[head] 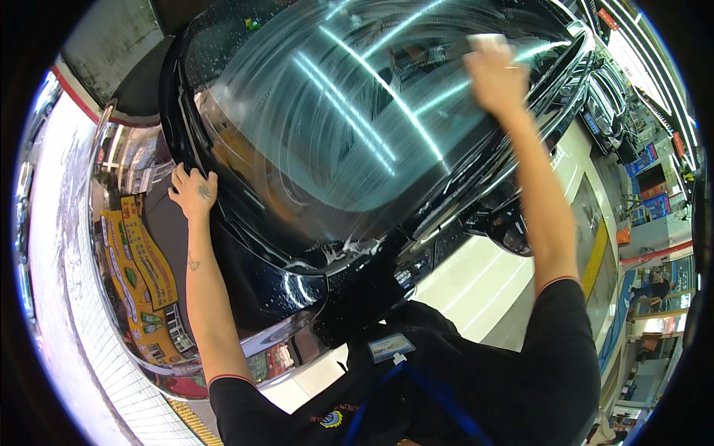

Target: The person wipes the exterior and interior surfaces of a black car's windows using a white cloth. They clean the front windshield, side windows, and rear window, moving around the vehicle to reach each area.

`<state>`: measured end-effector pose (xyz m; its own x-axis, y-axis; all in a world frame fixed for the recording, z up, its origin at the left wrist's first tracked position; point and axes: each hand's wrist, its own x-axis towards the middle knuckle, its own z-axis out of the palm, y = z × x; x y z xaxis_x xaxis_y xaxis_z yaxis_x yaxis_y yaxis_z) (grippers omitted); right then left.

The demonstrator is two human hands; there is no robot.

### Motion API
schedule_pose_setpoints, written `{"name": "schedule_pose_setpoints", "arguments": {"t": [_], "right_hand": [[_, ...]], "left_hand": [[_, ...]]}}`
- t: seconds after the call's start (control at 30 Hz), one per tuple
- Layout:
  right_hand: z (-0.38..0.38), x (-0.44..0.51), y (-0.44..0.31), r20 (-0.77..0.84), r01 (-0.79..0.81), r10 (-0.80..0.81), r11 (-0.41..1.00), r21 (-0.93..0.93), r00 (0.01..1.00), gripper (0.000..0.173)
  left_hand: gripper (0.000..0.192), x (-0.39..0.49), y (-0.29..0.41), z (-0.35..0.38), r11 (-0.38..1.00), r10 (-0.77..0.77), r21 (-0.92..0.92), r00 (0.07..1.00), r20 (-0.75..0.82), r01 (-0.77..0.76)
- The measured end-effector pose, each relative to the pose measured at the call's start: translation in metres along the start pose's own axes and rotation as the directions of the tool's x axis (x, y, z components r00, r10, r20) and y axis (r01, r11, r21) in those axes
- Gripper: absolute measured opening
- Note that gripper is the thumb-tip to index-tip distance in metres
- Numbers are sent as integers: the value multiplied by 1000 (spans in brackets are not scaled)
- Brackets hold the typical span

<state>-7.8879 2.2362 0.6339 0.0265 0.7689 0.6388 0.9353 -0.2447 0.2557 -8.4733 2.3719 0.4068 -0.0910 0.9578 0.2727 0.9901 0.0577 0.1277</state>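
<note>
A black car's windshield spreads before me, coated with curved, hazy streaks and small droplets. My right hand, blurred by motion, is at the glass's upper right near the pillar. Under its fingertips is a white pad or folded cloth, partly hidden by the hand. My left hand rests with spread fingers on the dark edge at the windshield's base, beside the glossy bonnet. Nothing shows in that hand. Bright lamp reflections cross the glass.
The side mirror juts out below my right forearm. An ID badge hangs at my chest on a blue lanyard. Another dark car is parked at right. Farther down, a person is near the workshop's side. A grey wall stands beyond the bonnet.
</note>
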Motion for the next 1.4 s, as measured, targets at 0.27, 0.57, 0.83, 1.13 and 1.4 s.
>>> {"name": "schedule_pose_setpoints", "arguments": {"t": [0.27,0.57,0.83,1.13,1.4], "right_hand": [[-10,-86,-209,-97,644,-733,517,564,673,55],[37,138,120,-128,-411,404,910,-42,906,49],[46,-17,-118,-417,768,-794,96,633,443,40],[33,142,324,141,-492,516,854,-171,845,62],[-7,-22,105,83,463,-515,820,337,853,52]], "left_hand": [[49,-3,-13,-7,996,56,-64,997,-54,-60],[44,2,-9,-2,990,-9,-140,1000,-4,8],[36,1,-20,0,989,26,-148,999,-30,-30],[37,-1,-14,-3,992,-49,-112,999,2,49],[40,-1,-15,-6,996,-43,-77,999,21,44]]}}
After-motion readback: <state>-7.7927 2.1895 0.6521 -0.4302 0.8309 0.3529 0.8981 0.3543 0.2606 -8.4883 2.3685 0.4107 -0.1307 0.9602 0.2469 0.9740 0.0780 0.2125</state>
